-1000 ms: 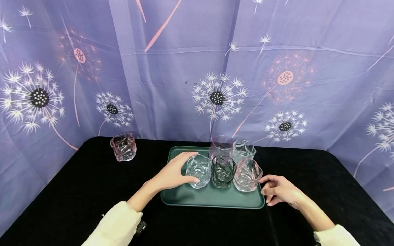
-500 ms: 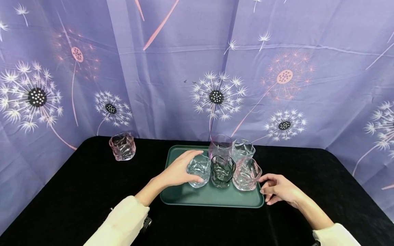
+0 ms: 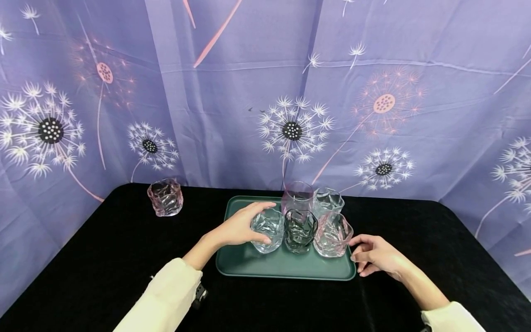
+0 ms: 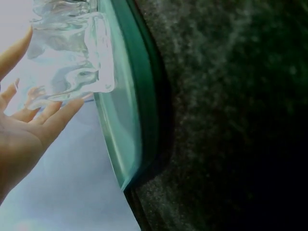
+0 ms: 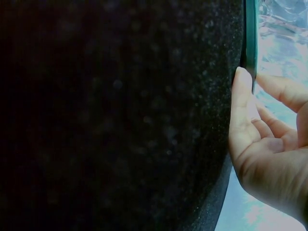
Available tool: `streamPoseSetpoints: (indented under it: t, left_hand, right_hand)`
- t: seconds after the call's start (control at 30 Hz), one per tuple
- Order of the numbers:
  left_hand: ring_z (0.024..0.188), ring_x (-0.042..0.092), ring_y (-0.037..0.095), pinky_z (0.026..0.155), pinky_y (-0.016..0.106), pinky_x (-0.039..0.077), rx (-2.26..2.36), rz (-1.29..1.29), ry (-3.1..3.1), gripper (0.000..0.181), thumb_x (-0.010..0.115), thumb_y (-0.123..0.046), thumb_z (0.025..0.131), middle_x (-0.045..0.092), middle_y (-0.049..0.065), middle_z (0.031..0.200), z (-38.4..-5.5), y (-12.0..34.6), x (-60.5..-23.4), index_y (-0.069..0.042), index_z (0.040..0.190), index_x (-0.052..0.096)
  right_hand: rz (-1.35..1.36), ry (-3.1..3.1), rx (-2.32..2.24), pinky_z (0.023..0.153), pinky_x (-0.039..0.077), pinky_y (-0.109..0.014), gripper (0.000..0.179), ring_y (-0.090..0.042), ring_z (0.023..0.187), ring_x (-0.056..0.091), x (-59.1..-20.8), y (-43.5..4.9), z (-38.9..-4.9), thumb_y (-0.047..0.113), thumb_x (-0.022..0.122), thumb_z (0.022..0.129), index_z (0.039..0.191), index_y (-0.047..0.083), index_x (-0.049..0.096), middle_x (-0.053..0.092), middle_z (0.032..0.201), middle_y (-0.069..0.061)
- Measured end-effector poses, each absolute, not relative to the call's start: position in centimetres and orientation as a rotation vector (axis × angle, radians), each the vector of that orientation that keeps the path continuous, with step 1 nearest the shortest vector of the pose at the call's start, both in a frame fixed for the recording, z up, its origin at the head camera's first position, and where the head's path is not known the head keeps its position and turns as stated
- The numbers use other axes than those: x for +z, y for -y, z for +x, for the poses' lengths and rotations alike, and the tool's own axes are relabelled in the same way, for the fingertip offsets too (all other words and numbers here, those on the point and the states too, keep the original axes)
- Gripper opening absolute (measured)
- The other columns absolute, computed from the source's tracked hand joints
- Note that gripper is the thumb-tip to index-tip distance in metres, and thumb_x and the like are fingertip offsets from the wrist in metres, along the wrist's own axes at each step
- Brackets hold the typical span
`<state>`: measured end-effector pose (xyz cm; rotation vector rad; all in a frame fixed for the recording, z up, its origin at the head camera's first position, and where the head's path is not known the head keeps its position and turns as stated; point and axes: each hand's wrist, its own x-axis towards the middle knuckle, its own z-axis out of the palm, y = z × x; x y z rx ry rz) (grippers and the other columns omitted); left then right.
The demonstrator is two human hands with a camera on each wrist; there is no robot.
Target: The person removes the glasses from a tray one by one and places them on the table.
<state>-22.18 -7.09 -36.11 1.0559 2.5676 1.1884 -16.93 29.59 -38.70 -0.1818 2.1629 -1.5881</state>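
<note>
My left hand point(image 3: 240, 226) curves round a clear, wavy-sided drinking glass point(image 3: 268, 234), thumb on the near side and fingers on the far side. In the left wrist view, the base of this glass point(image 4: 72, 57) appears to rest on the tray. The right hand point(image 3: 379, 257) pinches the right edge of the green tray point(image 3: 286, 271) between thumb and fingertips, as the right wrist view also shows. A smoky grey glass point(image 3: 300, 233) and a pink-tinted glass point(image 3: 332, 237) stand upright beside the clear one in the front row.
Behind them on the tray stand a taller pale purple glass point(image 3: 297, 196) and another clear glass point(image 3: 328, 202). A separate pink glass point(image 3: 166, 198) sits on the black-covered table point(image 3: 124, 258) at the far left. A patterned purple cloth point(image 3: 232, 138) hangs behind the table.
My left hand has shifted slightly right and closer round the clear glass. The glasses, the tray and my right hand show no clear movement apart from a small shift of the camera.
</note>
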Motion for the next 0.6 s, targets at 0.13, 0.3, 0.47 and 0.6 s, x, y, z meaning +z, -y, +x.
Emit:
streamPoseSetpoints:
  t: [0.13, 0.3, 0.47, 0.6]
  left_hand:
    - [0.113, 0.045, 0.024, 0.089, 0.042, 0.040, 1.196, 1.041, -2.561, 0.076, 0.079, -0.022, 0.071, 0.044, 0.007, 0.133, -22.12, 7.31, -35.73, -0.012, 0.137, 0.041]
    - [0.113, 0.047, 0.025, 0.090, 0.041, 0.041, 1.214, 1.047, -2.556, 0.073, 0.079, -0.018, 0.071, 0.046, 0.007, 0.131, -22.12, 7.69, -35.53, -0.010, 0.135, 0.043]
    - [0.114, 0.047, 0.027, 0.093, 0.043, 0.039, 1.234, 1.066, -2.557, 0.073, 0.080, -0.019, 0.070, 0.049, 0.011, 0.128, -22.19, 7.89, -35.65, -0.009, 0.133, 0.044]
    - [0.113, 0.048, 0.023, 0.094, 0.040, 0.039, 1.238, 1.041, -2.583, 0.073, 0.081, -0.019, 0.067, 0.052, 0.009, 0.125, -22.25, 7.76, -35.78, -0.011, 0.131, 0.047]
  right_hand:
    - [-0.179, -2.171, -1.585, 0.055, 0.053, -0.039, 0.043, -0.019, 0.058, 0.059, -38.70, -29.55, -16.95, 0.000, 0.062, 0.081, 0.116, -0.014, 0.041, 0.060, 0.075, -0.007]
    - [-0.177, -2.175, -1.585, 0.054, 0.053, -0.039, 0.043, -0.018, 0.058, 0.059, -38.73, -29.53, -16.97, 0.000, 0.062, 0.080, 0.116, -0.014, 0.041, 0.060, 0.074, -0.007]
    - [-0.178, -2.176, -1.583, 0.054, 0.053, -0.039, 0.044, -0.018, 0.058, 0.059, -38.76, -29.54, -16.98, 0.001, 0.062, 0.080, 0.116, -0.014, 0.041, 0.060, 0.074, -0.006]
    - [-0.175, -2.171, -1.584, 0.055, 0.053, -0.039, 0.044, -0.018, 0.058, 0.059, -38.79, -29.61, -16.91, 0.001, 0.062, 0.081, 0.115, -0.014, 0.041, 0.060, 0.075, -0.006]
